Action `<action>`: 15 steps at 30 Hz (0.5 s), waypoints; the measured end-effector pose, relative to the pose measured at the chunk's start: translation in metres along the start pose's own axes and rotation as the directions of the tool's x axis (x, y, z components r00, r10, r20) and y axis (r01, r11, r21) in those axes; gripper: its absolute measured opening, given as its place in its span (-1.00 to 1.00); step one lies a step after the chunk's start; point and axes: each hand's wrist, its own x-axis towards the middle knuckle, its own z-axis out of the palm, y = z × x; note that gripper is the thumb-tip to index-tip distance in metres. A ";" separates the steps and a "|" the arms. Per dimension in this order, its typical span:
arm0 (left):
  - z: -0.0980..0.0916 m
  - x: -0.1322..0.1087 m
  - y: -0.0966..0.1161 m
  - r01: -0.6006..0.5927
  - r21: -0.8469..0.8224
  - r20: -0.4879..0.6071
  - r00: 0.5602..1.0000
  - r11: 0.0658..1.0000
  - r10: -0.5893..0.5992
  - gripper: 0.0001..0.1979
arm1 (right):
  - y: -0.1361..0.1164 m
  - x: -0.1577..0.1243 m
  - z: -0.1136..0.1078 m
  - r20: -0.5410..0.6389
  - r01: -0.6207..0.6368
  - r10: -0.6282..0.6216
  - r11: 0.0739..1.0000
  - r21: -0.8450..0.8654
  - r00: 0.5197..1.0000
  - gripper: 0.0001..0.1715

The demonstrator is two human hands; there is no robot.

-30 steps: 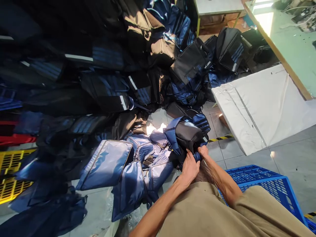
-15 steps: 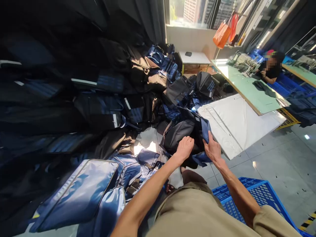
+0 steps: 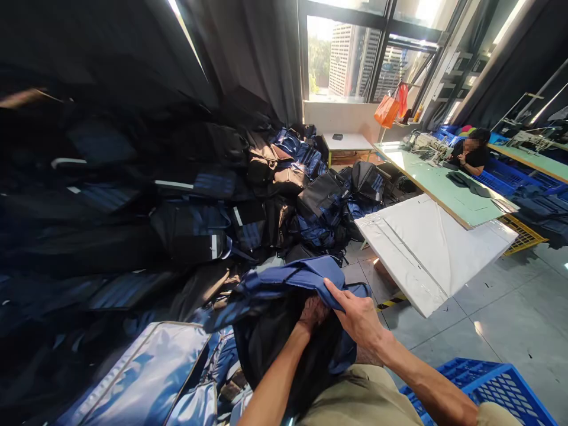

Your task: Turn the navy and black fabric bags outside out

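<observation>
A black and blue backpack [image 3: 261, 331] is raised in front of my lap, its blue panel folded over at the top. My right hand [image 3: 359, 316] grips the blue edge of it, the index finger stretched along the fabric. My left hand [image 3: 314, 310] reaches into the dark opening under that blue panel, against the bag; its fingertips are hidden in shadow and cloth. A shiny blue bag [image 3: 146, 373] lies at lower left, close to my left forearm.
A large heap of dark backpacks [image 3: 186, 231] fills the left side. To the right are a white wrapped board [image 3: 426, 248], a blue plastic crate [image 3: 501, 384] and a green sewing table [image 3: 452, 183], where a person [image 3: 473, 157] sits. A low white table [image 3: 348, 142] stands under the window.
The backpack has come up and toward me, off the floor beside the heap, turning its blue panel upward. My left hand has moved from its outside into the opening. The view has tilted up.
</observation>
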 end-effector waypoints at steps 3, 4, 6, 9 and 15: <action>0.014 0.005 0.008 0.113 0.086 0.094 0.988 0.990 -0.121 -0.47 | 0.020 0.016 0.005 -0.007 -0.058 0.059 0.996 0.070 0.998 -0.14; 0.015 0.010 0.012 0.152 0.108 0.098 0.982 0.982 -0.163 -0.43 | 0.027 0.023 0.005 -0.009 -0.081 0.082 0.992 0.098 0.997 -0.15; 0.013 0.021 0.021 0.246 0.144 0.103 0.960 0.958 -0.262 -0.36 | 0.041 0.038 0.003 -0.018 -0.129 0.133 0.978 0.162 0.991 -0.19; 0.003 0.034 0.029 0.283 0.185 0.057 0.953 0.941 -0.298 -0.34 | 0.062 0.063 0.002 -0.029 -0.220 0.236 0.937 0.271 0.971 -0.26; -0.012 0.050 0.028 0.225 0.295 0.076 0.963 0.929 -0.258 -0.34 | 0.132 0.111 0.024 0.011 -0.487 0.544 0.741 0.462 0.839 -0.23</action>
